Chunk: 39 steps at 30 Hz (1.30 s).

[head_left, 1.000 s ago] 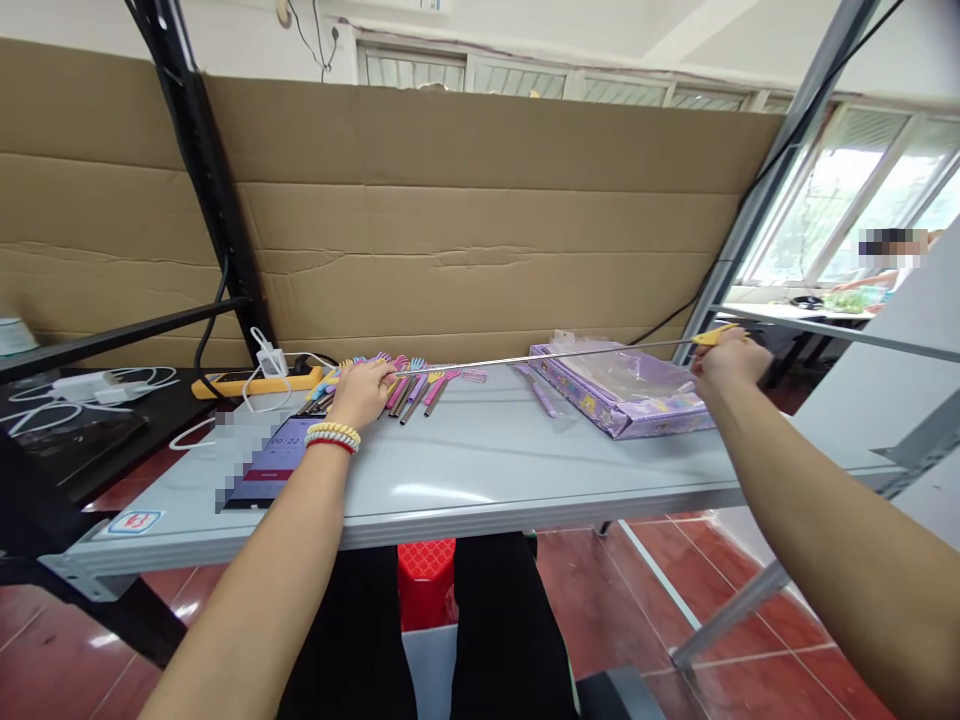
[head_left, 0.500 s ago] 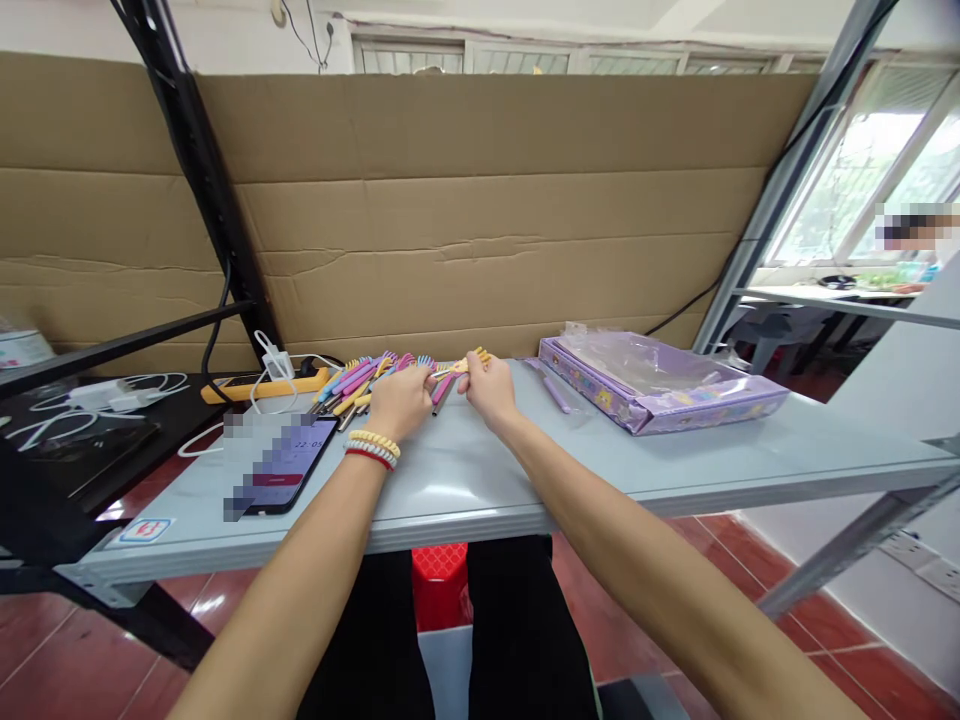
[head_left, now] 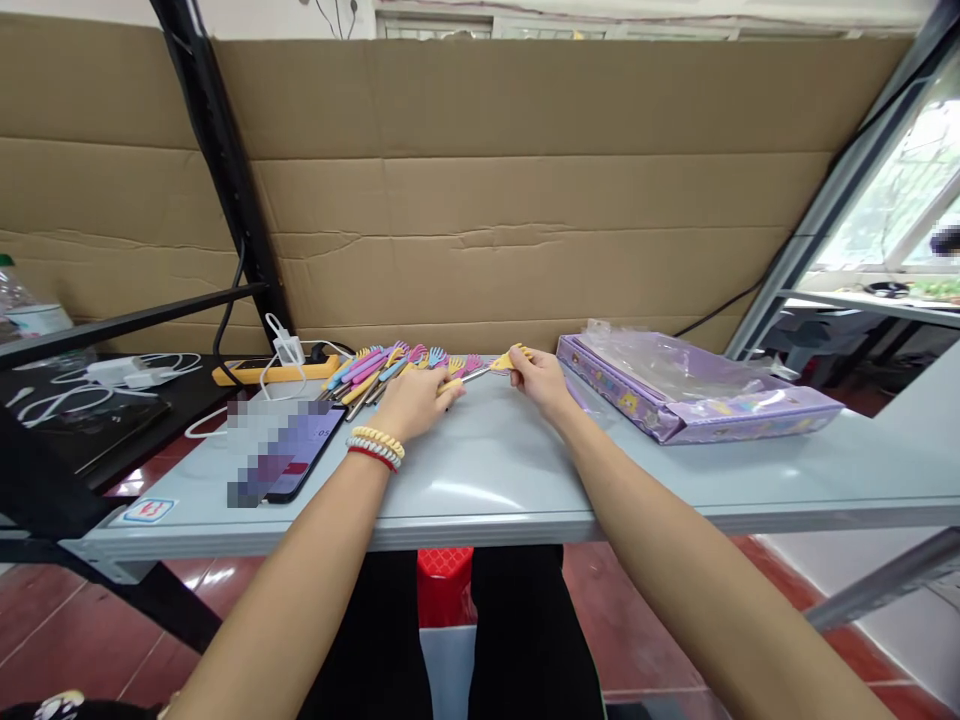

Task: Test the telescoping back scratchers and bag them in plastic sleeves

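Between my two hands a thin yellow stick point(head_left: 476, 374) with a metal shaft is stretched out above the grey table. My left hand point(head_left: 420, 402), with braided bands on its wrist, is closed on the handle end. The fingers of my right hand point(head_left: 538, 378) pinch the yellow hand-shaped tip. Just behind and left of my left hand lies a pile of colourful sticks point(head_left: 367, 372) in pink, purple, blue and yellow, several with hand-shaped ends; my hand hides part of it.
A purple box point(head_left: 675, 400) with clear plastic on it lies to the right. On the left are a phone point(head_left: 307, 455), a yellow power strip point(head_left: 315, 372) and white cables. Cardboard point(head_left: 487, 200) stands behind the grey table point(head_left: 480, 480).
My hands have moved apart, the right one to the right, and the metal shaft now shows between them. The camera view has shifted slightly.
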Tool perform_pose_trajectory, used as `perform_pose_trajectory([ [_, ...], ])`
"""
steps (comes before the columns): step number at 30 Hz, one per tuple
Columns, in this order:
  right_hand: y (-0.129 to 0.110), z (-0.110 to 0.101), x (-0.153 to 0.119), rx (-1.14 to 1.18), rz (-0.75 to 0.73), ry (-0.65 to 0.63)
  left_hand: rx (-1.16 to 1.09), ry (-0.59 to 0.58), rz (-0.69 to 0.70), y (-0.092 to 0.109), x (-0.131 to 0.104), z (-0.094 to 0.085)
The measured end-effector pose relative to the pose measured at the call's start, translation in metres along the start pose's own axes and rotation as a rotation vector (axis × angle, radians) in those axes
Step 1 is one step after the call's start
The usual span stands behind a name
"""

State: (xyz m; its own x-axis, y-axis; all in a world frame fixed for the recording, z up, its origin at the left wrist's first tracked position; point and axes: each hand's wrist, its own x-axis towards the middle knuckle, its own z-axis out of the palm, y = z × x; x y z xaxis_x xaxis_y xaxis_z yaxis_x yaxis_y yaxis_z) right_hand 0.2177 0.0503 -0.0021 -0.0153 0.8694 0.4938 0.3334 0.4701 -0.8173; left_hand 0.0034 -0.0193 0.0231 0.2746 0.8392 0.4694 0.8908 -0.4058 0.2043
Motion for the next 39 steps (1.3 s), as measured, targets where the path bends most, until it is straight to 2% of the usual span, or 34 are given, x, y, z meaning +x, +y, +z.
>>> perform_pose_trajectory([
  [5,-0.003,-0.004,0.002,-0.092,0.074,0.063,-0.055,-0.071,0.087,0.002,-0.003,-0.001],
  [10,0.003,-0.011,0.006,-0.113,0.196,0.129,-0.089,-0.151,0.095,0.004,-0.004,0.001],
  [14,0.007,-0.013,0.004,-0.154,0.307,0.052,-0.069,-0.245,0.073,0.007,-0.006,0.006],
  [18,0.007,-0.012,0.001,-0.317,0.39,-0.025,0.018,-0.29,0.116,0.011,-0.006,0.01],
  [26,-0.001,-0.009,-0.002,-0.567,0.369,-0.143,0.152,-0.311,0.088,0.01,-0.008,0.006],
  [33,-0.002,-0.011,-0.005,-0.625,0.347,-0.115,0.158,-0.336,0.07,0.009,-0.008,0.003],
  [39,0.0,-0.007,-0.011,-0.687,0.316,-0.154,0.159,-0.339,0.063,0.005,-0.008,0.004],
])
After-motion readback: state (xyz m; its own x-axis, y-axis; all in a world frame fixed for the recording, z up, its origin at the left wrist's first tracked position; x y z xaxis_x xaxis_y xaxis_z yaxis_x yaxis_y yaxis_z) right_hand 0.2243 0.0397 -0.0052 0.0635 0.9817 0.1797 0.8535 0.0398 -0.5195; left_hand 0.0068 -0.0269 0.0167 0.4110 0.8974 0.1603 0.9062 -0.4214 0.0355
